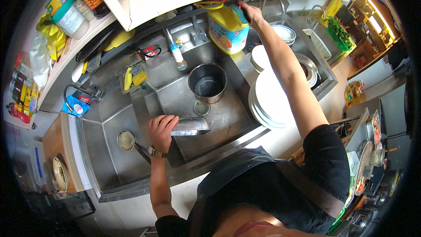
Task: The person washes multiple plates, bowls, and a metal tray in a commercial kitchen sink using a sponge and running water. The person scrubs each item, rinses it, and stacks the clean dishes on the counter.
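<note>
My left hand [162, 131] grips a shallow stainless-steel pan [190, 126], tilted on its side over the partition of a double steel sink [227, 115]. My right hand [253, 12] reaches to the top of a yellow detergent jug [227, 34] behind the sink. Its fingers touch a blue-green scouring pad [242, 13]; whether they grip the pad or the jug is unclear. A dark-lined metal pot [208, 82] stands in the right basin, next to the drain [201, 108]. In the left basin lies a ladle-like utensil [126, 140], its dark handle partly behind my left wrist.
White plates [271, 98] are stacked right of the basin, under my right forearm. A faucet [177, 52] with a blue-white sleeve overhangs the basin. Sponges [133, 78] sit in a holder at the rear partition. A low shelf [171, 1] juts out above the sink's back.
</note>
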The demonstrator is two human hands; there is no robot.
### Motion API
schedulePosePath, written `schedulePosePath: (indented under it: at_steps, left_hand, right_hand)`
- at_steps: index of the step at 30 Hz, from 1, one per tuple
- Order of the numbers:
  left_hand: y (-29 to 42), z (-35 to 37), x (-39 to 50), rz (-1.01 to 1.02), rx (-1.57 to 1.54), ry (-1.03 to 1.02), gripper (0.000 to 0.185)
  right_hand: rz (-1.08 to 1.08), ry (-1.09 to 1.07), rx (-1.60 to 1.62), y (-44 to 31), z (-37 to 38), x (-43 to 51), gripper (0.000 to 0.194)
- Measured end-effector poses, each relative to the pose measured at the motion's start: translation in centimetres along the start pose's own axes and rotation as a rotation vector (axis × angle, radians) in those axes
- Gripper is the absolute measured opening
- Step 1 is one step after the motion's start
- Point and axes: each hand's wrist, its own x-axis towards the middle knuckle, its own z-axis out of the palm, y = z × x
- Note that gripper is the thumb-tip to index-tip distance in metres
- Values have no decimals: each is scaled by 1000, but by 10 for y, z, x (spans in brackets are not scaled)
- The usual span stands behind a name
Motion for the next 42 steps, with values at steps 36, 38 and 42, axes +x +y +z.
schedulePosePath:
  at_steps: [36, 38, 42]
  left_hand:
    - [26, 93, 1, -1520, -1512, 309, 71]
    - [29, 91, 4, -1462, -1381, 263, 72]
    - [42, 93, 5, -1201, -1257, 57, 61]
  right_hand:
    - [-833, -930, -651, 144, 20, -364, 45]
    - [-951, -956, -668, 138, 20, -364, 46]
    - [-1032, -838, -625, 129, 33, -345, 36]
